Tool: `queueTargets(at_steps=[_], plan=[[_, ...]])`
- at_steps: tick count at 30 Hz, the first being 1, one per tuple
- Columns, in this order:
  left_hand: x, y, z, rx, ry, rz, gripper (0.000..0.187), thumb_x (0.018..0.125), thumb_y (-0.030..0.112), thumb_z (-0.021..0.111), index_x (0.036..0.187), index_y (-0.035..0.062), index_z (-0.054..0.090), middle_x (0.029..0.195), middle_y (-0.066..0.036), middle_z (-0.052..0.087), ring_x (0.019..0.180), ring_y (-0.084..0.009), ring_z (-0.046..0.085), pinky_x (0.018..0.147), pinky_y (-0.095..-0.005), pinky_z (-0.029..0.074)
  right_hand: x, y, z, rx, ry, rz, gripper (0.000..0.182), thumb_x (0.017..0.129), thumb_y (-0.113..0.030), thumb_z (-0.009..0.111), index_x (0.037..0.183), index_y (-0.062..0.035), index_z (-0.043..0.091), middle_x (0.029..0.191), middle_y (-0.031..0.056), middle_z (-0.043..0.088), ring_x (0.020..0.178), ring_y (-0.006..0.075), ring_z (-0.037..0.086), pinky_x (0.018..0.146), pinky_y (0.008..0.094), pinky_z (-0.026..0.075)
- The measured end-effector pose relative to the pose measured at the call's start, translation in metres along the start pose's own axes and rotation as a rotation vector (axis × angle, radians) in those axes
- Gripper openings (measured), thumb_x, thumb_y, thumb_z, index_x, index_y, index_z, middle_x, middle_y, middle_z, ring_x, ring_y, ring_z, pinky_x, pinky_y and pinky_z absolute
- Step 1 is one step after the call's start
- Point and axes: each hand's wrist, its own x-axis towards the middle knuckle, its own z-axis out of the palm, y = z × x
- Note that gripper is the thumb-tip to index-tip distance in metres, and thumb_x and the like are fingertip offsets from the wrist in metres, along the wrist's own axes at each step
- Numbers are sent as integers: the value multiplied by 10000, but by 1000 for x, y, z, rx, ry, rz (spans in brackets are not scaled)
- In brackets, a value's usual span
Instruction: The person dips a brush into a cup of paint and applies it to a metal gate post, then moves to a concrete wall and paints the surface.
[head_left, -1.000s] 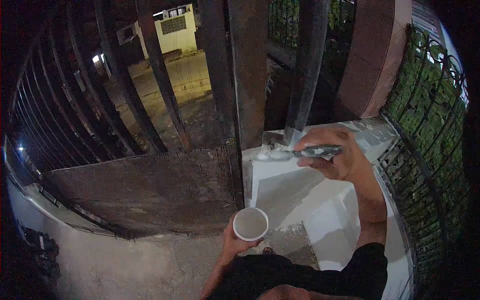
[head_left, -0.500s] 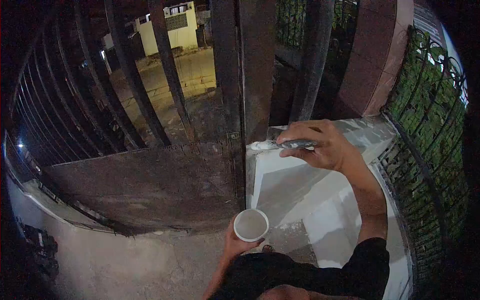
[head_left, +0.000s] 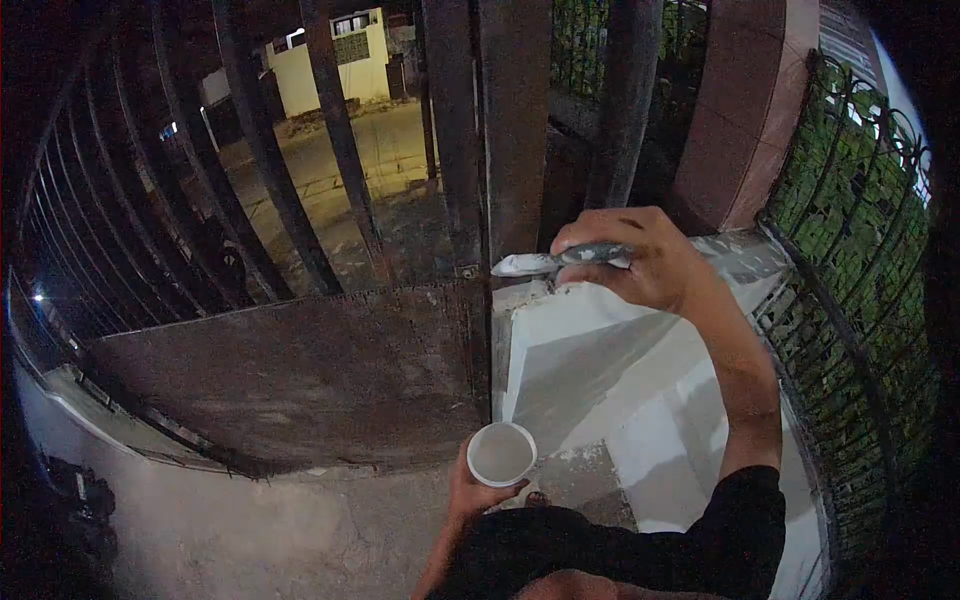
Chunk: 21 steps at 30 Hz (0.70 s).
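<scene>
A paintbrush (head_left: pixel 525 265) with white, paint-covered bristles points left from my right hand (head_left: pixel 648 258), whose fingers are wrapped round its grey-smeared handle. Its tip hovers by the dark metal gate post, just over the end of a low wall's top (head_left: pixel 522 293). The wall's inner side (head_left: pixel 580 370) is partly white and partly grey. Lower down, my left hand (head_left: pixel 478 492) grips a white plastic tub (head_left: pixel 534 452) by its side and base. Pale greyish-white liquid, seemingly paint, shows inside the tub.
A rusty brown gate panel (head_left: pixel 290 375) with tall bars spans the left. On the right, a curved metal fence (head_left: pixel 850 330) stands before green leaves. A tiled pillar (head_left: pixel 740 130) rises behind the wall. Dark objects (head_left: pixel 80 510) lie on the concrete floor at lower left.
My right hand has risen, lifting the paintbrush from the wall's top so the bristles show more fully. My left hand and the tub have stayed almost still.
</scene>
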Motion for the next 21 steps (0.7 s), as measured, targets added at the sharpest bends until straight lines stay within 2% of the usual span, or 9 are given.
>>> queueTargets(at_steps=[2,4,5,7,11,13,14,17,21], plan=[[-1,-4,-1,12,9,7,1036,580,205,1031,1427,20,463,1309,-136,656,1220,-233,639,1047,-422,525,6,0,-6,-12,12,13,310,844,-243,826,1091,-102,703,1000,90,754,893,317,741,771,404,597],[2,-5,-3,-174,-43,-3,1060,579,214,1033,1436,17,442,1320,-143,644,1229,-240,633,1053,-428,519,14,1,-14,-17,49,-28,302,846,-218,832,1089,-90,707,1007,92,752,891,302,744,777,394,596],[4,-4,-4,-172,-46,0,1060,579,214,1033,1436,17,442,1320,-143,644,1229,-240,633,1053,-428,519,17,0,-20,-20,53,-29,302,846,-218,832,1089,-90,707,1007,92,752,891,302,744,777,394,596],[5,4,-7,-5,-38,3,1064,584,230,1033,1439,20,434,1325,-146,639,1230,-242,633,1050,-428,521,24,-1,-33,36,100,-67,281,850,-180,839,1075,-70,712,1019,100,751,898,273,747,792,379,592],[8,13,-4,-117,-35,-26,1061,583,249,1035,1432,22,440,1321,-145,643,1229,-244,636,1048,-429,523,35,-8,-63,-2,199,-125,278,843,-153,856,1068,-59,723,1025,95,751,908,230,744,799,367,589],[9,13,-6,115,-9,26,1060,583,266,1035,1427,18,443,1321,-144,645,1225,-243,638,1048,-429,524,30,-14,-70,10,199,-101,280,841,-150,858,1074,-68,725,1031,98,752,919,224,742,803,365,590],[10,10,-7,113,-9,25,1060,583,266,1035,1427,18,443,1321,-144,645,1225,-243,638,1048,-429,524,27,-17,-70,26,198,-78,283,840,-146,860,1080,-76,728,1038,101,753,929,217,740,808,363,590],[10,4,-7,113,20,-33,1058,577,275,1035,1421,13,454,1319,-147,649,1225,-248,639,1051,-427,522,7,-15,-43,90,63,12,293,844,-152,856,1097,-101,717,1053,110,754,959,239,744,828,380,594],[14,-2,-9,100,34,62,1034,567,275,1034,1409,15,491,1294,-143,672,1203,-244,656,1042,-422,532,-16,8,10,128,-64,41,310,860,-182,841,1129,-135,694,1077,101,759,994,273,748,843,398,597]])
